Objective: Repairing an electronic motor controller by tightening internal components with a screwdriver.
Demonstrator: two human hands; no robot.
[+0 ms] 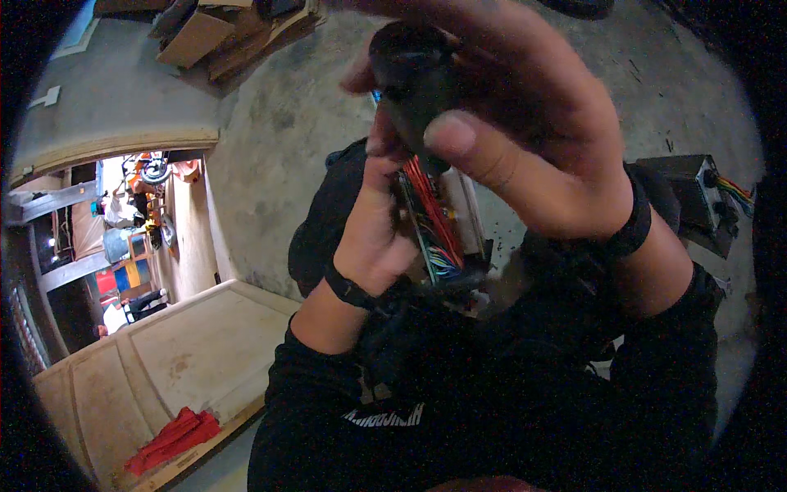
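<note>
Right hand (561, 156) curled round a dark cylindrical object (414, 82), held near an open casing (466, 201); left hand (377, 217) partly hidden, its grip indeterminable; red wires (429, 201) lie exposed, work apparently unfinished

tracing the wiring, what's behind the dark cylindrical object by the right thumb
Beyond the dark cylindrical object, thin red wires and multicoloured wires show past its lower end; anything directly behind is covered.
</note>
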